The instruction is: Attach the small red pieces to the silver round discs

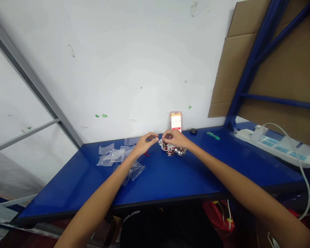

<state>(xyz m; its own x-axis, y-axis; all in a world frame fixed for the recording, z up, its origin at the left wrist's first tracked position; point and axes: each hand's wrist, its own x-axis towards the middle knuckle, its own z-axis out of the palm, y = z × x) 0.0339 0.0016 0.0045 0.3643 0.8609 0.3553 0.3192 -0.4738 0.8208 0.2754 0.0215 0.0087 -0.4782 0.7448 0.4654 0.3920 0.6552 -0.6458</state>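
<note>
Both my arms reach forward over a blue table (170, 179). My right hand (175, 138) is curled, its fingertips pinched on a small silver and red piece above a cluster of similar silver and red pieces (173, 150) near the wall. My left hand (145, 143) hovers just left of it, fingers bent and partly apart, its fingertips close to the right hand's; whether it grips anything is too small to tell. A small red bit (147, 154) lies under the left hand. Several clear plastic bags (113, 155) lie scattered to the left.
A phone (176, 121) leans upright against the white wall. Beside it are a small black object (193, 131) and a green strip (213, 135). A white power strip (276, 147) with a cable lies at the right, below a blue rack and cardboard (248, 62).
</note>
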